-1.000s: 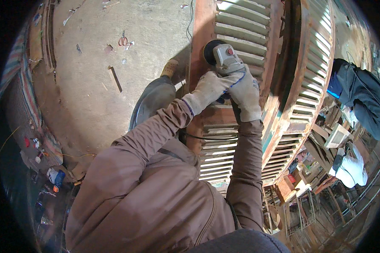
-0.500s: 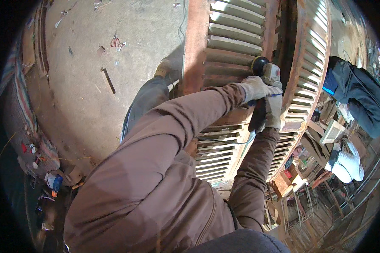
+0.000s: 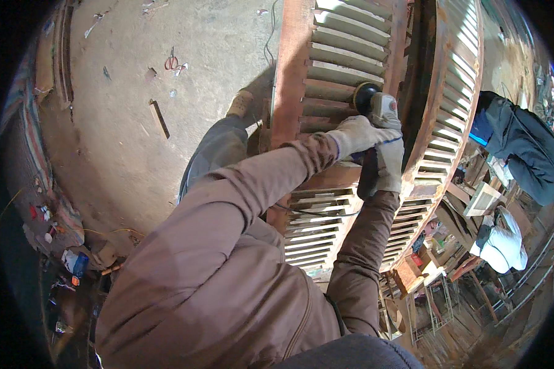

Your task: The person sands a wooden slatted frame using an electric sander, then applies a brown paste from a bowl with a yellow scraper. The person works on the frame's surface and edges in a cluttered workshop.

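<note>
Both gloved hands are on an angle grinder (image 3: 368,175) with a round dark disc (image 3: 364,97) at its front. My right hand (image 3: 389,163) wraps round its body, and my left hand (image 3: 356,134) grips it near the head, overlapping the right. The disc sits against the slats of a brown wooden louvered shutter (image 3: 289,80), close to its right-hand stile. My left arm reaches across from the lower left; the hands hide part of the grinder.
A second louvered shutter (image 3: 437,132) stands to the right, past a dark gap. Red-handled scissors (image 3: 172,61) and a wood offcut (image 3: 159,118) lie on the concrete floor. A dark cable (image 3: 268,46) runs beside the shutter. Dark clothing (image 3: 523,141) and wood scraps are at right.
The grinder and both hands have shifted slightly left across the slats, the disc moving away from the right-hand stile. Both hands keep their hold.
</note>
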`<state>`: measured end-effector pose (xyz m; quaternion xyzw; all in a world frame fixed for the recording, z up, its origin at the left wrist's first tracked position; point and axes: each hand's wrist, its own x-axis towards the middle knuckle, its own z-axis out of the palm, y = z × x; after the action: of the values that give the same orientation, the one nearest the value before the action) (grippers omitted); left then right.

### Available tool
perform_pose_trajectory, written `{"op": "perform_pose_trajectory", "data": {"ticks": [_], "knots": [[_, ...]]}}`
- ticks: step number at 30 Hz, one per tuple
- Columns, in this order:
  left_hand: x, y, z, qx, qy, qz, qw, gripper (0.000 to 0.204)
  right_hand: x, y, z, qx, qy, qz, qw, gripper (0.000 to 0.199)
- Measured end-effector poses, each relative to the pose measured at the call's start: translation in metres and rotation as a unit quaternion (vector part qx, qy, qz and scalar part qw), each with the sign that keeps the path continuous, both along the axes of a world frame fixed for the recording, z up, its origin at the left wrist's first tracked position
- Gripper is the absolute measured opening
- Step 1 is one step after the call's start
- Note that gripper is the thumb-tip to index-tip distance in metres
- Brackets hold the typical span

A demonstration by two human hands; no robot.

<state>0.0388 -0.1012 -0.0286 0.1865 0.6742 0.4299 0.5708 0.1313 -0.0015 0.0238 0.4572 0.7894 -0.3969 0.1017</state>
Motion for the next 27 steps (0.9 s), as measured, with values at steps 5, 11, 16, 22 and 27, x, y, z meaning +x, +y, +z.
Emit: {"op": "perform_pose_trajectory", "data": {"ticks": [5, 11, 16, 22, 27], "knots": [[-0.031, -0.045, 0.049, -0.052, -0.033, 0.022, 0.998, 0.076, -0.007, -0.024, -0.009, 0.004, 0.127, 0.018, 0.992, 0.051], [-0.059, -0.11, 0.045, 0.034, -0.085, 0.2, 0.976, 0.067, -0.077, -0.081, 0.009, 0.095, 0.015, 0.108, 0.99, 0.084], [-0.043, -0.06, -0.008, -0.039, -0.021, 0.076, 0.996, 0.067, -0.069, -0.048, 0.015, 0.065, -0.028, 0.056, 0.996, 0.07], [-0.041, 0.031, 0.019, 0.012, -0.067, 0.024, 0.997, 0.082, -0.027, 0.016, -0.012, 0.062, 0.05, 0.006, 0.997, 0.048], [-0.062, 0.0, 0.029, -0.045, -0.063, 0.009, 0.997, 0.087, -0.041, 0.002, 0.003, 0.044, 0.032, -0.033, 0.998, 0.046]]}}
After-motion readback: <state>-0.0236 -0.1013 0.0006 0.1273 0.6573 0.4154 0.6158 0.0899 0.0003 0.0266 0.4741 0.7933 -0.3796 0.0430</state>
